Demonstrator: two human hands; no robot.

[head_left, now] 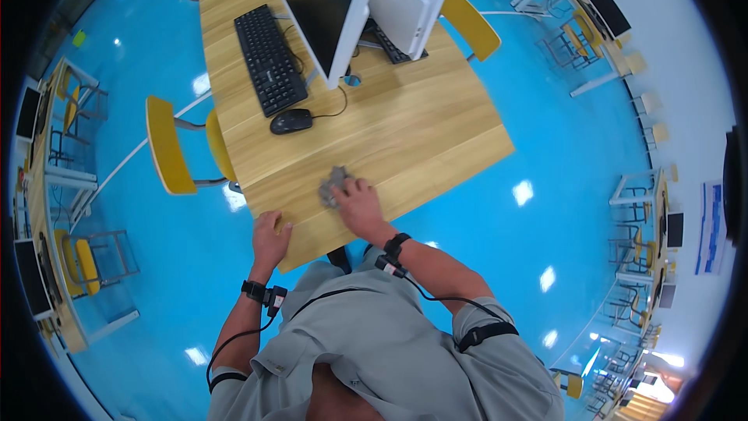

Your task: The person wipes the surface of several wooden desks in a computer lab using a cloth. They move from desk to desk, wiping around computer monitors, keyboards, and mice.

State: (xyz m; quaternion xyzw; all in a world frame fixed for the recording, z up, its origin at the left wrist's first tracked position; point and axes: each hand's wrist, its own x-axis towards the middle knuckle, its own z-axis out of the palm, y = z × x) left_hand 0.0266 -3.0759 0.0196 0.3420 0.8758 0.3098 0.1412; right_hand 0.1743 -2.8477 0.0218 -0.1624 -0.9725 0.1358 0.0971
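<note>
A crumpled grey cloth (pixel 333 185) lies on the wooden tabletop (pixel 421 132), directly under and just ahead of the right hand (pixel 358 206), near the tabletop's near edge. The right hand presses down on the cloth with its fingers curved over it, bunching the near part beneath the palm; most of the cloth sticks out beyond the fingertips, toward the person's left. The left hand (pixel 269 238) sits apart from the cloth, to the left of the right hand, resting on the near corner of the tabletop with its fingers laid over the edge and loosely bent, holding nothing but touching the wood.

The cloth is small, wrinkled and mottled grey, gathered into an uneven lump rather than spread flat.

Further from the hands, beyond the cloth, a black computer mouse (pixel 291 121) lies on the tabletop, with a black keyboard (pixel 269 58) past it and a white-framed monitor (pixel 323 8) to the right of the keyboard. A yellow chair (pixel 175 148) stands to the left of the left hand, beside the tabletop.
</note>
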